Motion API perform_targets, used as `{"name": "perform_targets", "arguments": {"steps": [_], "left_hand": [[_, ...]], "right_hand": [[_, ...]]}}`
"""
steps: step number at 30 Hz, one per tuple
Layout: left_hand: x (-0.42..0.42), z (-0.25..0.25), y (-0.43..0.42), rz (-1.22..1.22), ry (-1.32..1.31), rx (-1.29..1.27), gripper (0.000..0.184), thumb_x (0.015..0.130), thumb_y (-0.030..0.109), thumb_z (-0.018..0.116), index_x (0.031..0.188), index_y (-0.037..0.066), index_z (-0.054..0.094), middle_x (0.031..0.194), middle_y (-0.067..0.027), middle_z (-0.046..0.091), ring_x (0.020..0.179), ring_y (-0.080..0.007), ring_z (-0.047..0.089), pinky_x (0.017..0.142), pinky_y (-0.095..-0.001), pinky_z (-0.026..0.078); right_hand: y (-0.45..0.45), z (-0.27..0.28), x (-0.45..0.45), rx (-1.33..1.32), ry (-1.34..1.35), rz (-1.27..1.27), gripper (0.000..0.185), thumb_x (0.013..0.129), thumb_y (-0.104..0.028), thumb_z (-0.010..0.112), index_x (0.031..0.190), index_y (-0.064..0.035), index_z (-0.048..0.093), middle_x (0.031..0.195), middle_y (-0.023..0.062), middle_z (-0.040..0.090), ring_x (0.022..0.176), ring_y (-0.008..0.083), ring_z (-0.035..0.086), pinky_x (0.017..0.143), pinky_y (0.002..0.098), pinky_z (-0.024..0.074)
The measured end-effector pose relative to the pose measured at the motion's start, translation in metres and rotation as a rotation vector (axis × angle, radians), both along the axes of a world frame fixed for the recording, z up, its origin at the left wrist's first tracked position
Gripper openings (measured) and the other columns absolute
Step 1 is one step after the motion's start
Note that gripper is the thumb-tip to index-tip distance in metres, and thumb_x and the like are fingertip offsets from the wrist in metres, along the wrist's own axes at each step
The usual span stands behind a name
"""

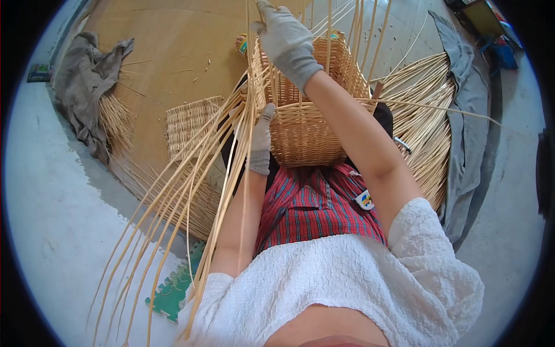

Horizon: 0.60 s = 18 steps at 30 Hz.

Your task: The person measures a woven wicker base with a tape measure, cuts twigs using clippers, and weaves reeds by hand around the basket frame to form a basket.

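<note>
A half-woven wicker basket (306, 136) rests on my lap, with upright canes rising from its rim. My left hand (261, 141), in a grey-white knit glove, is closed at the basket's near left corner. Its thumb points up along the side, and long canes partly hide its fingers. Past the basket's far left side, my right hand (289, 43), gloved too, is raised with its fingers closed around a long cane (251, 52). A bundle of loose cane ends (191, 173) fans from the basket's left side down across my left arm.
A flat woven panel (191, 124) lies left of the basket on a brown board (156, 34). To the right, a big pile of canes (428, 127) lies beside a grey cloth (465, 133). Another grey cloth (87, 92) covers canes at the left. A green foam mat piece (173, 295) is lower left.
</note>
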<state>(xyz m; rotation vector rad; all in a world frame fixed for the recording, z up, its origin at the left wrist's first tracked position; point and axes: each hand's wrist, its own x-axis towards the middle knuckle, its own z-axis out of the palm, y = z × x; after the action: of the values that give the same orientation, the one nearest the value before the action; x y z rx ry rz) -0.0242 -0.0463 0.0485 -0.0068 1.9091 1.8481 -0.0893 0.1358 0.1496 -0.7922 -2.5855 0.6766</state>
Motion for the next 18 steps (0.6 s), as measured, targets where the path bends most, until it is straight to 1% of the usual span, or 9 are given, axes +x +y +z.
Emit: {"name": "perform_targets", "arguments": {"steps": [1,3,4,6,7,9,11,13,18], "left_hand": [[0.0,0.01,0.005,0.031,-0.136,-0.014,0.086,0.083,0.038,0.083,0.146,-0.005,0.043,0.145,-0.0155,0.05,0.129,-0.024,0.049,0.111,-0.0352,0.038],[-0.01,-0.027,0.0,0.002,-0.098,0.066,0.084,0.084,0.036,0.083,0.146,-0.004,0.043,0.144,-0.0162,0.051,0.128,-0.0242,0.05,0.11,-0.0351,0.038],[-0.014,-0.021,0.003,-0.017,-0.061,0.155,0.082,0.084,0.034,0.083,0.146,-0.003,0.044,0.143,-0.017,0.052,0.127,-0.0243,0.052,0.11,-0.0351,0.039],[-0.018,-0.023,-0.007,-0.053,0.066,0.159,0.081,0.083,0.031,0.084,0.146,-0.001,0.044,0.139,-0.0159,0.055,0.125,-0.0242,0.053,0.107,-0.0344,0.042],[-0.025,-0.044,-0.013,-0.097,0.104,0.182,0.077,0.084,0.026,0.084,0.145,-0.001,0.045,0.137,-0.0141,0.056,0.122,-0.0232,0.055,0.105,-0.0339,0.044],[-0.024,-0.023,-0.008,-0.138,0.112,0.087,0.06,0.087,0.017,0.079,0.137,-0.001,0.053,0.13,-0.01,0.061,0.112,-0.0206,0.061,0.099,-0.0331,0.049],[-0.022,-0.03,-0.005,-0.12,0.064,0.168,0.052,0.089,0.015,0.076,0.133,-0.002,0.057,0.127,-0.01,0.062,0.11,-0.0198,0.061,0.098,-0.033,0.049],[-0.012,-0.022,0.0,-0.012,-0.063,0.184,0.035,0.092,0.01,0.069,0.124,-0.003,0.063,0.118,-0.0101,0.066,0.109,-0.0185,0.06,0.098,-0.0324,0.049],[0.055,-0.007,-0.015,0.225,0.426,0.294,0.028,0.097,0.014,0.063,0.119,-0.004,0.063,0.127,-0.0156,0.06,0.109,-0.021,0.06,0.094,-0.0325,0.05]], "right_hand": [[0.0,-0.001,0.0,-0.008,0.003,-0.01,0.061,0.093,-0.035,0.064,0.148,-0.0163,0.045,0.125,0.0202,0.062,0.109,0.0328,0.065,0.091,0.0428,0.0524],[0.002,0.0,0.002,0.108,0.058,-0.06,0.094,0.084,0.003,0.054,0.162,-0.0233,0.009,0.116,0.0233,0.063,0.081,0.0347,0.069,0.062,0.0418,0.0529],[-0.001,0.004,0.005,0.114,0.063,-0.069,0.094,0.084,0.003,0.054,0.162,-0.0233,0.009,0.116,0.0233,0.063,0.081,0.0347,0.069,0.062,0.0418,0.0529],[-0.018,0.004,0.019,0.169,0.193,0.029,0.078,0.093,-0.03,0.064,0.158,-0.0193,0.022,0.126,0.0203,0.06,0.105,0.0333,0.066,0.089,0.0439,0.0539],[-0.022,-0.012,0.038,0.211,0.398,-0.089,0.061,0.095,-0.017,0.061,0.15,-0.0122,0.034,0.119,0.0177,0.066,0.108,0.0292,0.066,0.086,0.0374,0.0534],[-0.009,-0.021,0.127,-0.379,0.524,0.19,0.071,0.095,-0.009,0.058,0.156,-0.0159,0.023,0.117,0.0178,0.061,0.097,0.0255,0.07,0.077,0.0339,0.0585],[-0.01,-0.091,0.196,-0.654,0.928,0.068,0.051,0.099,-0.005,0.054,0.146,-0.0129,0.034,0.103,0.0124,0.065,0.091,0.0206,0.071,0.068,0.0298,0.0578],[-0.021,-0.086,0.234,-1.171,0.838,-0.178,0.034,0.102,-0.011,0.053,0.135,-0.0122,0.043,0.095,0.0092,0.069,0.085,0.0185,0.071,0.061,0.0286,0.0556],[0.013,-0.095,0.259,-1.083,0.659,-0.258,0.019,0.1,-0.018,0.062,0.116,-0.0092,0.06,0.103,0.0081,0.073,0.09,0.0175,0.071,0.053,0.0236,0.051]]}}
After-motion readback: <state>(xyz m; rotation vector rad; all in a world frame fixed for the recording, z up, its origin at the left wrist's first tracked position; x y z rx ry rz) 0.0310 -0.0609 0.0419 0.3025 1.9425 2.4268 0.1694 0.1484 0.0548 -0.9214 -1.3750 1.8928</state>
